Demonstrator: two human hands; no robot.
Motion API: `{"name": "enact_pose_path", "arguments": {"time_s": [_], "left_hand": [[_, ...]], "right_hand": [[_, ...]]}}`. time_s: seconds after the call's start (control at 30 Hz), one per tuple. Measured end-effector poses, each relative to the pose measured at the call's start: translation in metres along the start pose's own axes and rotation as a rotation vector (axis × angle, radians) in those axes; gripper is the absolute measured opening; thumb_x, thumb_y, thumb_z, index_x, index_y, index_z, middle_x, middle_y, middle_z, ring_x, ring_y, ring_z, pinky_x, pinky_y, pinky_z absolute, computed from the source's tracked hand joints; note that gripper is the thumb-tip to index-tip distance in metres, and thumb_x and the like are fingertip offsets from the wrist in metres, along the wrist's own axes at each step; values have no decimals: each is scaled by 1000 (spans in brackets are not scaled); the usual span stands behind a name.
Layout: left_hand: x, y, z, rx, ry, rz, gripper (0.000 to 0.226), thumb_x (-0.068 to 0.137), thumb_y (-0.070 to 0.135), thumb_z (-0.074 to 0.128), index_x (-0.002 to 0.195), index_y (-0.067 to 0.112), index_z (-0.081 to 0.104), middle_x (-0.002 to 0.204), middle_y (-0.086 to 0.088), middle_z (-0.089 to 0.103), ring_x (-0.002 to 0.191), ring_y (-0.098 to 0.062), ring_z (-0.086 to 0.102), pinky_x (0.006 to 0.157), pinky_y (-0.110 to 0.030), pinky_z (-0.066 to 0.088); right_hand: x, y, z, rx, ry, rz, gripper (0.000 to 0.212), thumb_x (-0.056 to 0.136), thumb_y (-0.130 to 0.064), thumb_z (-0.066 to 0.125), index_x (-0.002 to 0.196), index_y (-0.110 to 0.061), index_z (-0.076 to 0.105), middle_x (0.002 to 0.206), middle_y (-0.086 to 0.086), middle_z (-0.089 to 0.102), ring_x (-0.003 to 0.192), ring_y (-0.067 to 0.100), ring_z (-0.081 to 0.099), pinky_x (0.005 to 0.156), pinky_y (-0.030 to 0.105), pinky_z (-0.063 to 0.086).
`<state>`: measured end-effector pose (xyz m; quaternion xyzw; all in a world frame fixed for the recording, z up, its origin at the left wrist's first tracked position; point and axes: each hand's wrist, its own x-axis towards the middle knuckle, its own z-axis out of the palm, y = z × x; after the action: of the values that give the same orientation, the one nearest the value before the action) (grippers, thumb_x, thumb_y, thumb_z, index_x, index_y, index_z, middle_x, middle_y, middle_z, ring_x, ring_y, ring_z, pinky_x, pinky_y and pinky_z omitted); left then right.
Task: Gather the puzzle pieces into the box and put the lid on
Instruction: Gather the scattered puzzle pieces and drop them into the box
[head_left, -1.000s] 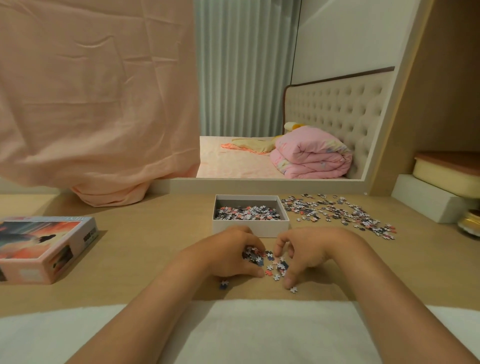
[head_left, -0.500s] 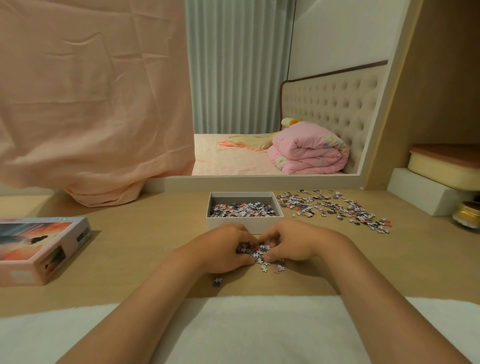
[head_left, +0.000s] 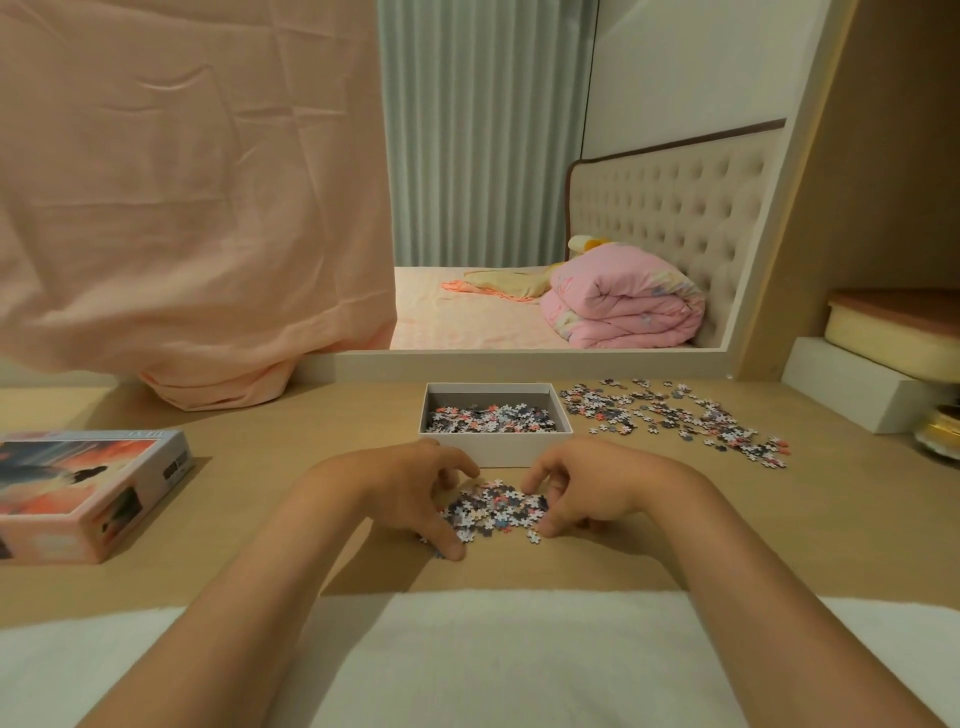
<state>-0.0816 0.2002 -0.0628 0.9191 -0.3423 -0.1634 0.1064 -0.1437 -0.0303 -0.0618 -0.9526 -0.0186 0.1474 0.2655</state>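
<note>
Leftmost, the lid (head_left: 88, 493) lies on the tabletop (head_left: 260, 519) well apart from the rest, printed with an orange-and-grey sunset scene; the writing on its side is too small to read. Next, the left hand (head_left: 410, 488) has its fingers (head_left: 447, 545) loosely curved and spread, tips touching the near left edge of a small pile of puzzle pieces (head_left: 493, 512). Just behind the pile stands the open white box (head_left: 493, 456), its floor covered with loose pieces (head_left: 488, 418). The right hand (head_left: 587, 493) mirrors the left, fingers bent and apart, cupping the pile's right edge without clasping it. Farther right, scattered pieces (head_left: 670, 415) lie spread beside the box.
</note>
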Motion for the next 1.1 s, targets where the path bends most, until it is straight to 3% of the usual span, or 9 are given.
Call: {"name": "enact_pose_path", "arguments": {"time_s": [0.13,0.23,0.27,0.37,0.5,0.63,0.83,0.97,1.1], "left_hand": [[10,-4,10,-81,137,104,74,66,49,86,132,35,55,109,18,56,89,1,54,79,-16,44],[14,-4,15,-67,201,127,72,71,55,79,134,30,54,113,13,56,89,-1,53,81,-17,44],[14,-4,16,-44,206,119,77,72,61,75,138,29,51,118,12,53,94,-3,51,85,-20,43],[17,-2,20,68,177,80,91,73,71,66,148,29,37,130,8,40,115,-11,44,99,-29,41],[21,7,27,71,200,111,68,84,57,64,143,27,48,124,4,44,115,-15,46,99,-33,42],[21,13,25,38,285,157,39,87,42,69,124,27,65,112,1,56,99,-17,56,89,-33,48],[22,9,25,-44,410,201,26,87,30,71,113,25,72,109,7,69,84,-3,51,69,-9,34],[22,2,23,-179,450,200,19,83,30,76,102,26,76,100,11,71,81,-1,57,71,-14,43],[23,-1,15,-348,565,202,11,82,28,77,92,25,75,84,15,66,74,1,58,67,-18,46]], "right_hand": [[2,-6,4,20,48,-61,49,76,-27,86,121,-28,65,91,-4,65,74,12,62,59,23,50],[1,-7,4,-59,101,-52,59,75,-38,85,129,-28,61,104,-6,61,91,11,61,79,26,51],[0,-7,5,-95,97,-46,57,74,-44,83,124,-28,62,103,-6,60,93,12,60,84,30,50],[5,-8,12,-169,77,-54,41,74,-53,80,89,-19,61,78,-5,50,74,15,48,67,33,40],[12,-12,19,-157,157,-71,31,82,-45,76,104,-26,69,77,-13,55,80,14,55,63,26,40],[15,-15,23,-133,226,-66,42,83,-39,77,121,-22,71,104,-5,69,91,11,59,72,23,42],[18,-19,27,-63,324,-67,23,81,-29,81,102,-23,77,85,-12,67,70,1,55,62,16,39],[22,-17,27,124,334,-54,7,80,-17,82,86,-19,80,70,-2,72,55,12,64,63,31,59],[26,-25,23,277,443,-91,7,79,-9,81,78,-16,78,68,12,71,51,21,60,57,39,58]]}}
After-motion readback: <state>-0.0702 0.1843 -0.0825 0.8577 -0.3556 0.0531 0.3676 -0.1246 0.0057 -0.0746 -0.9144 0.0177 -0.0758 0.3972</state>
